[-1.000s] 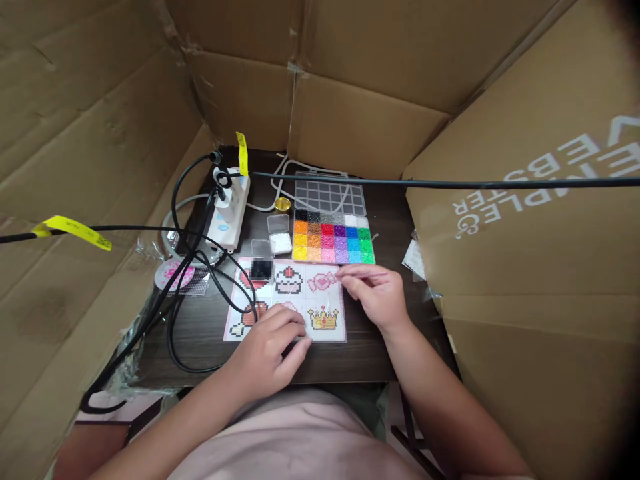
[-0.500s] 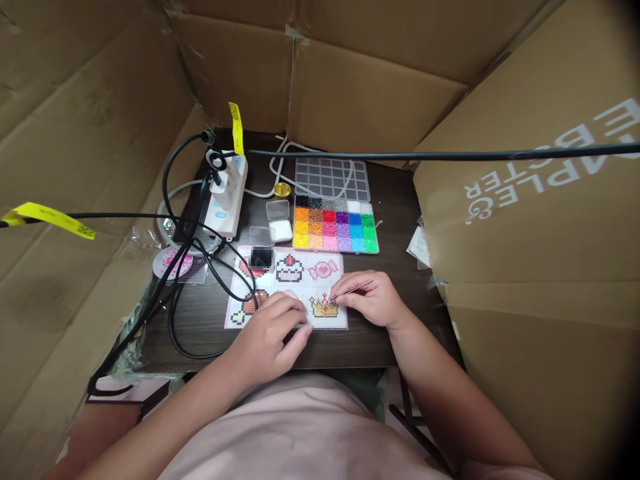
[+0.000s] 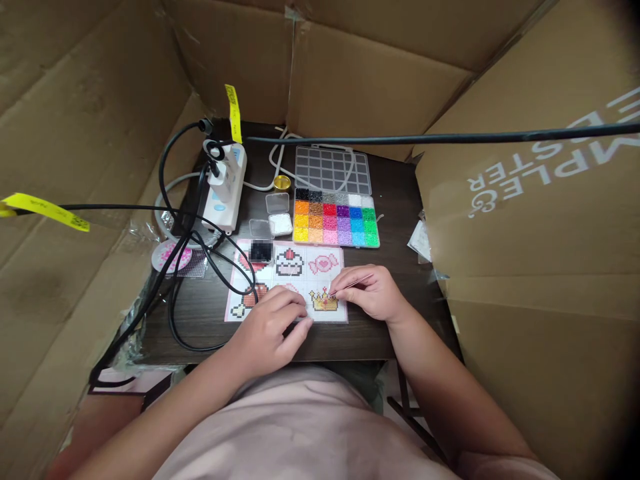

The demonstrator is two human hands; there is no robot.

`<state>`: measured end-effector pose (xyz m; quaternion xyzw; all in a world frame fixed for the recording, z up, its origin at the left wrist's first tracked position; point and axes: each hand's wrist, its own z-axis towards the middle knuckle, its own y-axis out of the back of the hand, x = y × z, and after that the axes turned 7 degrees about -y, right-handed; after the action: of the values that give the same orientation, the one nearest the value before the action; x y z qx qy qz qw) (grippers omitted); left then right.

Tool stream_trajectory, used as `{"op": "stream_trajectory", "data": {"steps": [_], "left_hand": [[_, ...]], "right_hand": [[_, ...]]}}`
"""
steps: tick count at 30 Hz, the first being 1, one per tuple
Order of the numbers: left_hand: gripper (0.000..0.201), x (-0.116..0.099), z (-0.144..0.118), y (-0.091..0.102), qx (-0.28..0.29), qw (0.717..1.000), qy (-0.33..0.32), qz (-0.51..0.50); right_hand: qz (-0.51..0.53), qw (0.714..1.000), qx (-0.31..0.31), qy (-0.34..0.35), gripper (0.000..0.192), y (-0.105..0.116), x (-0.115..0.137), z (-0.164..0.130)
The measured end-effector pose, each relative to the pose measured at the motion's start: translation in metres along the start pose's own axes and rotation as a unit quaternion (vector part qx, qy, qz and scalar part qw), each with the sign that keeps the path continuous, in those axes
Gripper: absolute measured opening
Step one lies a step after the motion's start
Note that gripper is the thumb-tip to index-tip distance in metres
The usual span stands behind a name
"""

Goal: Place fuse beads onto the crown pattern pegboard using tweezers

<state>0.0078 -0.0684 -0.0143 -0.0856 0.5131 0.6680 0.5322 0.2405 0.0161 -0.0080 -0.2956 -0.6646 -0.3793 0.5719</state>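
Right hand [image 3: 370, 291]: pinching thin tool [image 3: 363, 281], shifted from candy pattern [image 3: 324, 265] to crown pattern [image 3: 324, 303]; work likely centres there.
Left hand [image 3: 274, 325]: curled; grip hidden.

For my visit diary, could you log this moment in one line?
Right hand: holding thin tweezers-like tool, tip at crown picture | Left hand: fingers curled, over pattern sheet | Bead box: open, beyond sheet
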Motion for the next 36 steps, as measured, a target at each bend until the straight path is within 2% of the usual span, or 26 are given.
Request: {"op": "stream_trajectory", "data": {"steps": [10, 25, 31, 36], "left_hand": [[0.005, -0.0002, 0.0003, -0.0001, -0.001, 1.000, -0.002, 0.000], [0.006, -0.0012, 0.0016, 0.0006, -0.008, 1.000, -0.003, 0.005], [0.005, -0.0007, 0.0009, 0.0004, -0.002, 1.000, -0.002, 0.004], [0.006, -0.0003, 0.0006, 0.0003, -0.002, 1.000, -0.004, 0.005]], "right_hand": [[0.015, 1.000, -0.021, -0.005, 0.002, -0.0034, 0.0011, 0.0008], [-0.006, 1.000, -0.012, -0.026, 0.013, -0.0013, 0.0026, 0.0005], [0.006, 1.000, -0.021, -0.013, 0.008, -0.0034, 0.0029, 0.0010], [0.001, 1.000, -0.014, -0.024, 0.012, -0.0041, 0.0017, 0.0012]]}}
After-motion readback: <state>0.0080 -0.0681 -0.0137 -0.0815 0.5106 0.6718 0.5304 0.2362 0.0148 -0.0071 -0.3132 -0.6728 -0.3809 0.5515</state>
